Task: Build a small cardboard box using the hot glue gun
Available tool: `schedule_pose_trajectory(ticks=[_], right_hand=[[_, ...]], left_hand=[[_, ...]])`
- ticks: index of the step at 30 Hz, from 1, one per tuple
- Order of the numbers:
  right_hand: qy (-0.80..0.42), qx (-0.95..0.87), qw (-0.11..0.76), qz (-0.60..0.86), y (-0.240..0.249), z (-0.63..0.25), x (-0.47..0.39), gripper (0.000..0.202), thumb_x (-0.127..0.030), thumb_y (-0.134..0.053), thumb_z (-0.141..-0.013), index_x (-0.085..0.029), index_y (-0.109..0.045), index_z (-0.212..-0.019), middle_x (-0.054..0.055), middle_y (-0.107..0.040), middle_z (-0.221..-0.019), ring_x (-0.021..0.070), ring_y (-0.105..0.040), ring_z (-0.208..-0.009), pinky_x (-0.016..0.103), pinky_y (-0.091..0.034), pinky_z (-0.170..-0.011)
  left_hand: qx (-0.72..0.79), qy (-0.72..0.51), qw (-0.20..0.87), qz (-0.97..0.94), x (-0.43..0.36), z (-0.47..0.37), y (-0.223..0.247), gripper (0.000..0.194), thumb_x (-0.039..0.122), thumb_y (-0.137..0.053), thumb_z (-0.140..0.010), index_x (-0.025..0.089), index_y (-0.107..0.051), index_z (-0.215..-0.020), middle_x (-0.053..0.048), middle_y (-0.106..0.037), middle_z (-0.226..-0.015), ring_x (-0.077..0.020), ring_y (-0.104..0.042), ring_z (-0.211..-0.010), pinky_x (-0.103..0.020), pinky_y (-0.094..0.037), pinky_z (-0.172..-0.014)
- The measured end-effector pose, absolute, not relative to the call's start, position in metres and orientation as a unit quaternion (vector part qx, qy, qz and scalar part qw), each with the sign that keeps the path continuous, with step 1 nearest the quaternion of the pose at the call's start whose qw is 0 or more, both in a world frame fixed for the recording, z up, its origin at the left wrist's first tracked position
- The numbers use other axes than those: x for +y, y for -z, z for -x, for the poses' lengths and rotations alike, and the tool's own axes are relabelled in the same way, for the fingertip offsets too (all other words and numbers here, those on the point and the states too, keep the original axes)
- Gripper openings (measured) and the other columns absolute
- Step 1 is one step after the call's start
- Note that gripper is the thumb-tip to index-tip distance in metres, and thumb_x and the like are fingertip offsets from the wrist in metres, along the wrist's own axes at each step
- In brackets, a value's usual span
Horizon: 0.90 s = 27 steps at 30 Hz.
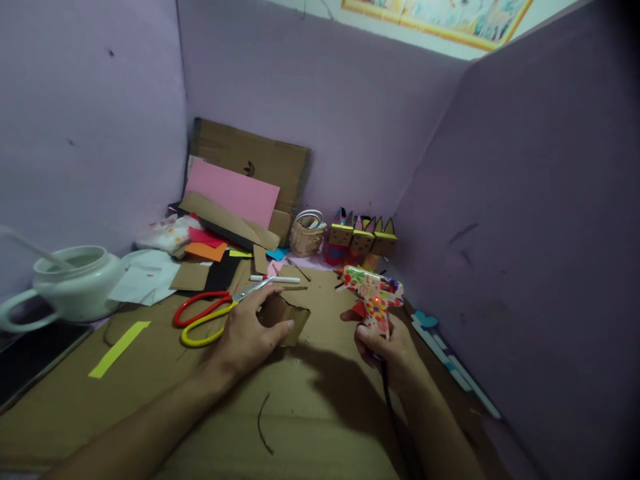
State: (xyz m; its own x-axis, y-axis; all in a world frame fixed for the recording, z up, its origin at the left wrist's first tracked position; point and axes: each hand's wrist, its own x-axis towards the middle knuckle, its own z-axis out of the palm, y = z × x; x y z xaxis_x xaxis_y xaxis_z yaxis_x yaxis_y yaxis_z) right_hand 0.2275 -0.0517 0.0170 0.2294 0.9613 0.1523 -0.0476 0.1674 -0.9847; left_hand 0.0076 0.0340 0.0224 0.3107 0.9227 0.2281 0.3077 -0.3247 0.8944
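My right hand [385,343] is wrapped round the handle of a hot glue gun [373,293] with a flowered cover. Its nozzle points left, a small light glows on its side, and a black cord hangs from the grip. In my left hand [255,327] is a small piece of cardboard [295,323], folded or bent, gripped between thumb and fingers just above the work surface. Some of those fingers are hidden behind the cardboard. Just left of that hand lie scissors [210,320] with one red and one yellow handle.
A cardboard sheet [225,427] covers the table. At left are a white pot [83,287], a dark flat device [35,353] and a yellow strip [120,349]. Behind stand coloured papers [233,193], a small basket [307,237] and cat-eared figures [363,240]. Purple walls surround the table.
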Motion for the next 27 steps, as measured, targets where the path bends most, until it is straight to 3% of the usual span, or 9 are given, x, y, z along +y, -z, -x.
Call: schedule_pose_trajectory(ticks=[3,8,14,27], right_hand=[[-0.406,-0.51,0.589,0.478,-0.015,-0.223,-0.054,0.041,-0.053,-0.064,-0.074,-0.014,-0.067,-0.085,-0.007,-0.041,-0.04,0.0057,-0.029,-0.032,0.02,-0.02,-0.033],[-0.313,-0.564,0.558,0.521,-0.007,-0.22,-0.054,0.035,-0.048,-0.064,-0.073,-0.016,-0.061,-0.06,-0.004,-0.043,-0.042,0.0073,-0.033,-0.036,0.022,-0.022,-0.037],[-0.193,-0.645,0.503,0.543,-0.004,-0.22,-0.053,0.027,-0.034,-0.062,-0.073,-0.017,-0.053,-0.055,-0.005,-0.034,-0.05,0.0088,-0.03,-0.047,0.022,-0.024,-0.045],[-0.147,-0.673,0.478,0.545,-0.005,-0.218,-0.051,0.026,-0.028,-0.06,-0.076,-0.018,-0.047,-0.056,-0.006,-0.03,-0.052,0.0078,-0.028,-0.048,0.021,-0.022,-0.045]], left_hand=[[0.435,-0.414,0.346,-0.721,0.033,-0.008,-0.023,0.052,0.032,-0.069,-0.065,0.018,-0.06,-0.114,-0.01,-0.062,-0.122,-0.0303,-0.06,-0.105,-0.043,-0.048,-0.091],[0.433,-0.438,0.349,-0.706,0.037,-0.009,-0.02,0.052,0.035,-0.068,-0.064,0.017,-0.061,-0.113,-0.01,-0.065,-0.115,-0.0289,-0.063,-0.098,-0.044,-0.05,-0.088],[0.432,-0.429,0.347,-0.713,0.034,-0.011,-0.025,0.053,0.03,-0.065,-0.061,0.016,-0.062,-0.113,-0.01,-0.066,-0.115,-0.0293,-0.061,-0.103,-0.044,-0.048,-0.091],[0.431,-0.43,0.315,-0.728,0.029,-0.012,-0.023,0.053,0.03,-0.065,-0.063,0.016,-0.062,-0.115,-0.01,-0.064,-0.123,-0.0288,-0.059,-0.11,-0.044,-0.047,-0.094]])
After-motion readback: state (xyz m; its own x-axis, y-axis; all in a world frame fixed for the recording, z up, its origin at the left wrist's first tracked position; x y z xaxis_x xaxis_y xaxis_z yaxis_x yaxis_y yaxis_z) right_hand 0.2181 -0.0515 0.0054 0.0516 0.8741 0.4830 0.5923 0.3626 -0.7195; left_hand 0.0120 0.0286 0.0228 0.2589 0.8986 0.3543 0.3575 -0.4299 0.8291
